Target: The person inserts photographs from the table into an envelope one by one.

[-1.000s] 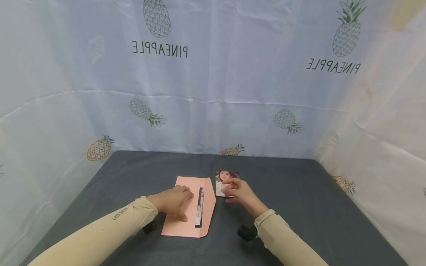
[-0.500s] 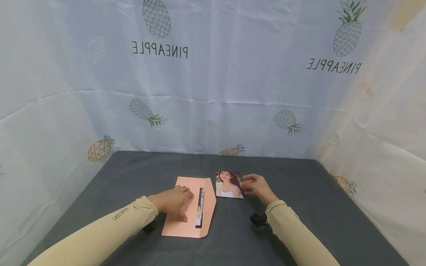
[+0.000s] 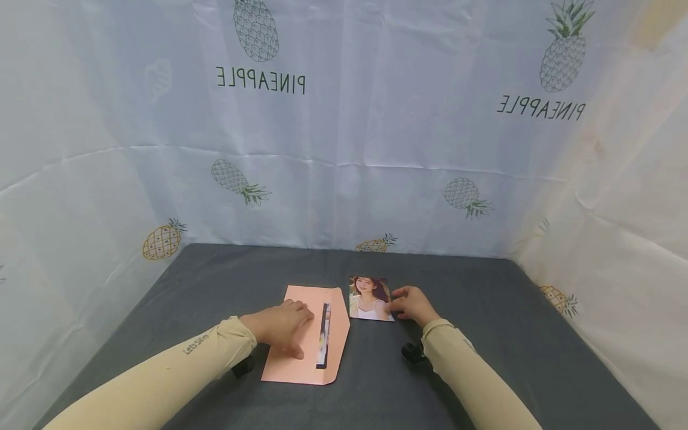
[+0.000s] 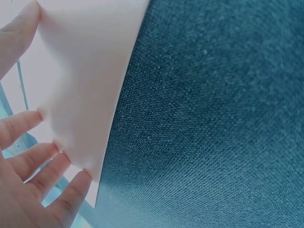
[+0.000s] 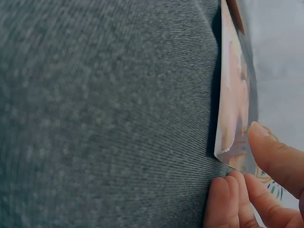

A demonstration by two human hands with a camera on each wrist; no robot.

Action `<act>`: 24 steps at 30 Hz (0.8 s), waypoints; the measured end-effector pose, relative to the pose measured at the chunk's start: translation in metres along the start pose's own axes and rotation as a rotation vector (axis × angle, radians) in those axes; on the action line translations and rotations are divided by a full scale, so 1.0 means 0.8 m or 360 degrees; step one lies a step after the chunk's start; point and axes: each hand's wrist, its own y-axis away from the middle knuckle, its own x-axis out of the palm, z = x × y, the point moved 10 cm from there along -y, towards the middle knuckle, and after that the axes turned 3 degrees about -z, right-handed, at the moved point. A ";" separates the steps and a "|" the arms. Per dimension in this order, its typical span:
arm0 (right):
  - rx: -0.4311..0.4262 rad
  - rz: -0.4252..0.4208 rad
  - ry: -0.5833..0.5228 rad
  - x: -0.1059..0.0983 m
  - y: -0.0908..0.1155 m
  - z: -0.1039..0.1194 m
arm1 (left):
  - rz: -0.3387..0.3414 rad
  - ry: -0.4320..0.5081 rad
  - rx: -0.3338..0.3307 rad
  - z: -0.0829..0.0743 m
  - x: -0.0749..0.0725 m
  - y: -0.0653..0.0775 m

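Note:
A salmon-pink envelope (image 3: pixel 292 364) lies on the dark cloth in the head view, its flap spread to the right. Through a slot in it shows a dark-edged strip of a picture (image 3: pixel 322 343). My left hand (image 3: pixel 279 327) rests on the envelope with fingers spread; the left wrist view shows the fingertips on the pale paper (image 4: pixel 90 85). To the envelope's right lies a photo (image 3: pixel 368 298) of a person. My right hand (image 3: pixel 414 306) is at its right edge. In the right wrist view the fingers touch near the photo's corner (image 5: pixel 230 137), the thumb apart from them.
A dark grey cloth (image 3: pixel 484 334) covers the table. Behind and on both sides hangs a white curtain (image 3: pixel 344 119) printed with pineapples. Black straps sit at both wrists, such as the right wrist device (image 3: pixel 412 352).
My right hand has moved right off the photo's face, uncovering it, then slightly back left to its right edge. The left hand and envelope have stayed in place.

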 end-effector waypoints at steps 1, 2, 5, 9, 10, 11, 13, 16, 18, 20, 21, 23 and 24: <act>0.0002 -0.0004 0.0027 0.000 0.000 0.000 | 0.0002 -0.0004 -0.0003 0.000 0.000 0.000; 0.0007 -0.0013 0.0051 0.000 -0.001 0.000 | 0.0005 -0.0007 -0.0005 0.000 0.000 0.000; 0.0021 -0.0038 0.0119 0.000 -0.003 0.000 | 0.0008 -0.0008 -0.0002 0.000 0.000 0.000; 0.0029 -0.0047 0.0175 0.002 -0.005 -0.001 | 0.0013 -0.0004 0.0006 -0.001 0.000 0.000; 0.0027 -0.0051 0.0190 0.003 -0.006 -0.001 | 0.0014 -0.0002 0.0007 -0.001 0.000 0.000; 0.0021 -0.0056 0.0206 0.003 -0.007 -0.001 | 0.0015 -0.0004 0.0005 0.000 0.001 0.000; 0.0013 -0.0075 0.0235 0.004 -0.007 0.001 | 0.0016 -0.0005 0.0001 0.000 0.001 0.001; -0.0025 -0.0112 0.0298 0.004 -0.007 0.004 | 0.0019 -0.0008 -0.0012 0.000 0.001 0.001; -0.0043 -0.0135 0.0349 0.004 -0.007 0.005 | 0.0020 -0.0010 -0.0015 0.000 0.001 0.001; -0.0056 -0.0150 0.0398 0.004 -0.007 0.007 | 0.0017 -0.0010 -0.0013 0.000 0.000 0.001; -0.0054 -0.0156 0.0419 0.004 -0.006 0.007 | 0.0015 -0.0008 -0.0009 0.000 0.000 0.001; -0.0050 -0.0165 0.0448 0.004 -0.006 0.009 | 0.0011 -0.0012 -0.0001 -0.001 0.000 0.001; -0.0045 -0.0167 0.0462 0.004 -0.005 0.010 | 0.0007 -0.0015 0.0000 -0.001 -0.001 0.001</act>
